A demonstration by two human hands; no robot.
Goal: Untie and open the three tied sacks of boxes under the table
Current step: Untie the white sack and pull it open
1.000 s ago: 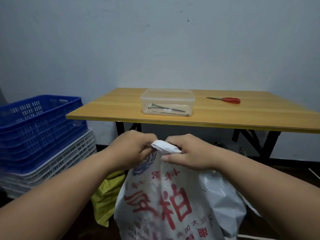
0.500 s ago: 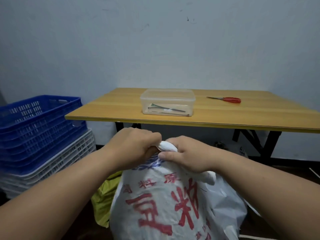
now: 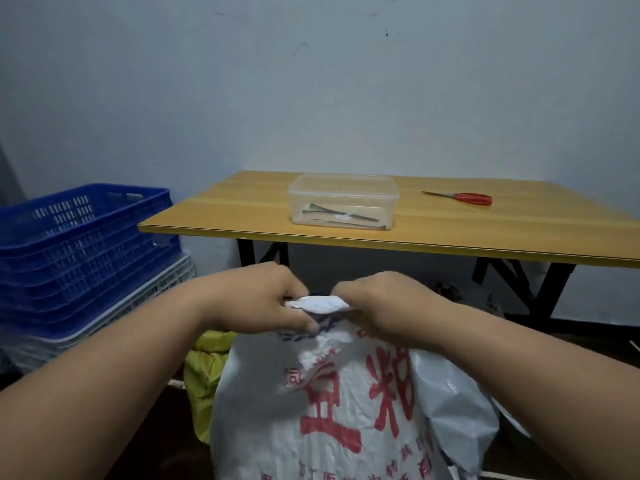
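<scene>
- Meanwhile, both hands, left hand (image 3: pixel 256 299) and right hand (image 3: pixel 384 303), pinch the gathered neck of a white printed sack (image 3: pixel 322 403) near the table (image 3: pixel 450 233).
- Neck looks not yet opened.
- Yellow sack (image 3: pixel 204 372) waits, left; any third sack cannot be made out.

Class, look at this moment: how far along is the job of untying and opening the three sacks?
Done: nothing looks opened yet. In hand: the left hand and right hand both grip the twisted top of the white woven sack with red characters, pulling it between them. Left: opening this sack, then others; a yellow-green sack sits beside it, its top hidden, and a third cannot be made out clearly.
</scene>
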